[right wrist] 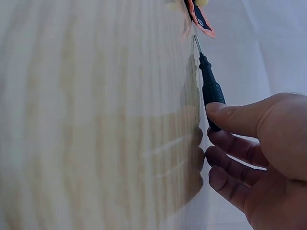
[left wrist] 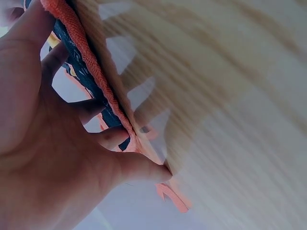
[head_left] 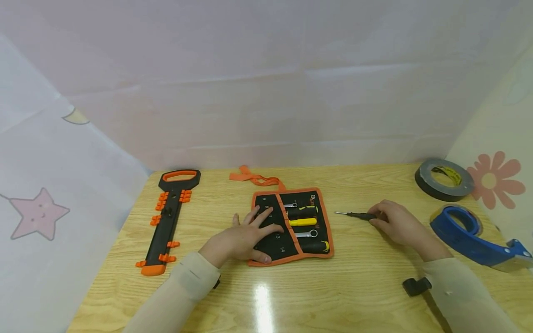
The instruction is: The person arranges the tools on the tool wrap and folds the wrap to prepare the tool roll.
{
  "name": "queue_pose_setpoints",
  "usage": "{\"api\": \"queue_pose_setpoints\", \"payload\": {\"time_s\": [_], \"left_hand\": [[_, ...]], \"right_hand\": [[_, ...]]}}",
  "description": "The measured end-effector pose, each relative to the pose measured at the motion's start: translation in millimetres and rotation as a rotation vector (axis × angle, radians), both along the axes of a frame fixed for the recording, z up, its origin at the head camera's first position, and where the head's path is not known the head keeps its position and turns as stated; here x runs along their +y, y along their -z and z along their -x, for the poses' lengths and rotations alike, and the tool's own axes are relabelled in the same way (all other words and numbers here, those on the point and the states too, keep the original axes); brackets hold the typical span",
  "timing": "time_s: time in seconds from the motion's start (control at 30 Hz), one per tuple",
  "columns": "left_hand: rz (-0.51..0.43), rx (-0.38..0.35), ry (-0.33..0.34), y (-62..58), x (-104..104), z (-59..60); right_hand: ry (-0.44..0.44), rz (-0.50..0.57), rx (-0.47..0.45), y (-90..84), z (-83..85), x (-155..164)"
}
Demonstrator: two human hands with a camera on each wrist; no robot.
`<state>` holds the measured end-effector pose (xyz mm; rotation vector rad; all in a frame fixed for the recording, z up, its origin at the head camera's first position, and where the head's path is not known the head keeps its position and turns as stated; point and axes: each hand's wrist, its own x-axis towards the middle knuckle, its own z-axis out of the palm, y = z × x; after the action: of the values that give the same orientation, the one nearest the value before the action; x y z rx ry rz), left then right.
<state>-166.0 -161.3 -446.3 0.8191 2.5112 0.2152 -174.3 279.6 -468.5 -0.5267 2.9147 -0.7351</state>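
Gleaming wooden table [head_left: 374,296], pale sheeting [head_left: 266,83] behind, star [head_left: 38,213], flower [head_left: 495,179] prints

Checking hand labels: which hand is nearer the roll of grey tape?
Right. The right hand lies just left of the grey tape roll, holding a small black screwdriver; the left hand rests farther away.

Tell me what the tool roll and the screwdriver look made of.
Tool roll: black fabric, likely nylon, matte, with woven orange edging whose weave shows in the left wrist view. Screwdriver: thin bright shaft, apparently metal; black ridged handle, probably plastic or rubber.
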Motion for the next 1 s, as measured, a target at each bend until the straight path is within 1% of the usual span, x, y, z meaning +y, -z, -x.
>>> {"api": "queue_pose_setpoints", "payload": {"time_s": [0.17,0.57,0.77,1.0], "left_hand": [[-0.002,-0.005,0.002,0.1,-1,-0.3],[-0.006,-0.003,0.005,-0.6,-1,-0.3],[-0.003,-0.005,0.001,-0.5,-1,0.1],[0.006,-0.001,0.002,0.0,0,0.5]], "right_hand": [[-0.002,-0.004,0.001,-1.5,0.8,0],[0.004,0.031,0.003,-7.8,3.6,-3],[-0.005,0.057,0.020,-13.9,7.3,-9],[-0.018,0.051,0.049,-18.8,10.5,-19]]}}
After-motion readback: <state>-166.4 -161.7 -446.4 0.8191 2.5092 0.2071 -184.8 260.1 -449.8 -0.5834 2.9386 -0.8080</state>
